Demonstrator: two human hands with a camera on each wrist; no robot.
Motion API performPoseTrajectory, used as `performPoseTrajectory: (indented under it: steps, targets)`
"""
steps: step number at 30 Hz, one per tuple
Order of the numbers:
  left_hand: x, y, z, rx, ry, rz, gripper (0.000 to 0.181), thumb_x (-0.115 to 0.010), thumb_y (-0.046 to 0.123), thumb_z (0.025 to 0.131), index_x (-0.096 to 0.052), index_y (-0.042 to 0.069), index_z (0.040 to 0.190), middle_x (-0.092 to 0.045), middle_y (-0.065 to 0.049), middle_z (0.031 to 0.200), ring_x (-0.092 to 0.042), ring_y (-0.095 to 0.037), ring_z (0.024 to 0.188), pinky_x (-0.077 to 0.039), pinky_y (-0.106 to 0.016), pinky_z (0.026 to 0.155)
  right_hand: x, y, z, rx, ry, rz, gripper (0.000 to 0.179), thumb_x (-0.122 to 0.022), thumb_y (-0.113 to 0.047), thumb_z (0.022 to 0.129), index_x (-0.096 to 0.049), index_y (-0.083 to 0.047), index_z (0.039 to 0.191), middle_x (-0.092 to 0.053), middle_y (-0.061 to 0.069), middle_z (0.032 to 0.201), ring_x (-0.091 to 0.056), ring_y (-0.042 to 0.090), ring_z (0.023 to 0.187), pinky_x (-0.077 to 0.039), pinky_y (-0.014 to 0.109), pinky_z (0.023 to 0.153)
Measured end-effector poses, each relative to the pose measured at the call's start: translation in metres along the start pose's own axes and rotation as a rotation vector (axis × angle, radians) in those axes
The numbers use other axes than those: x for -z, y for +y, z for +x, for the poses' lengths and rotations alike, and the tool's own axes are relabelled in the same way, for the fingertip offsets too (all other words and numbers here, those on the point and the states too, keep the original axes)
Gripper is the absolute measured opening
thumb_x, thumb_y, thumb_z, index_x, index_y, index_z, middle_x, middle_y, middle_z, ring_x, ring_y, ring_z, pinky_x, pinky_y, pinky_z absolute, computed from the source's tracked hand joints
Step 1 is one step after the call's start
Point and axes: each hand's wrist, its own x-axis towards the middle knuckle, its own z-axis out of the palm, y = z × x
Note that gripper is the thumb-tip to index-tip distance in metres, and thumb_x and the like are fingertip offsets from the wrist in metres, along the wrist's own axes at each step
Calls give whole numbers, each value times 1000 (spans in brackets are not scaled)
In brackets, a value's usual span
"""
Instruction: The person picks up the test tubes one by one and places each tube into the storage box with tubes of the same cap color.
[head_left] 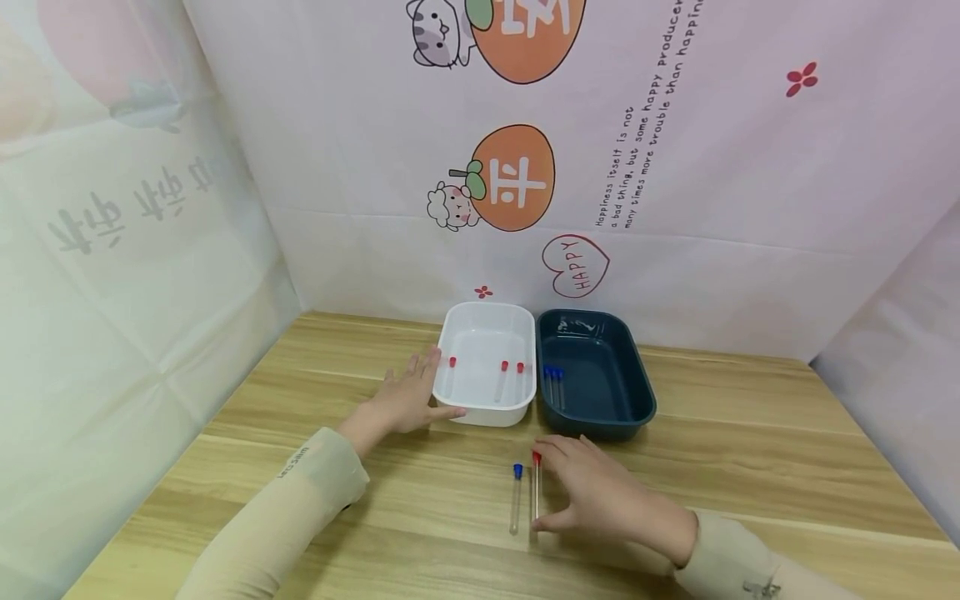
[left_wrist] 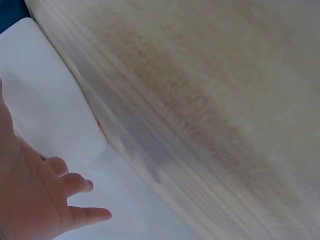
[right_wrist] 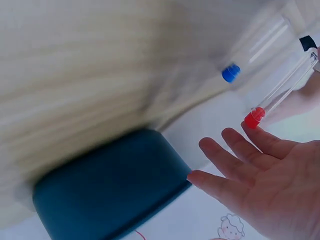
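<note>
My right hand (head_left: 600,492) pinches a red-capped test tube (head_left: 537,492) lengthwise. The index fingertip meets the red cap (right_wrist: 255,117) and the thumb is at the tube's far end. To its left on the table lies a blue-capped test tube (head_left: 515,500). With fingers spread, my left hand (head_left: 405,400) is at the near left corner of the white tray (head_left: 487,417), thumb along its front wall. Inside that tray lie three red-capped test tubes (head_left: 501,382). Several blue-capped test tubes (head_left: 557,387) lie at the left side of the dark blue tray (head_left: 645,408).
Both trays stand side by side at the back of the wooden table (head_left: 420,517), near a printed cloth backdrop (head_left: 675,275). The dark blue tray is just beyond my right hand. Cloth also hangs at the left and right sides.
</note>
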Motion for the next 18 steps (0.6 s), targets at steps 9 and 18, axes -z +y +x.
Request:
performPoseTrajectory:
  steps: [9,18]
  targets:
    - [0,-1,1,-1,0,2,119,-60,74,89,0,3,164,-2,-13,171,-4,-38,156,-7,-71,117,16,-1,-3,87,54,-16,92,-88,-50,78,-53,6,142,-54,19,144,-53,36,132,-43,54,109]
    - [-1,0,0,1,0,2,119,-60,74,89,0,4,164,-1,-13,171,-4,-38,156,-7,-71,117,25,3,4,88,48,24,91,-89,-45,79,-50,5,145,-52,20,147,-51,37,134,-46,53,106]
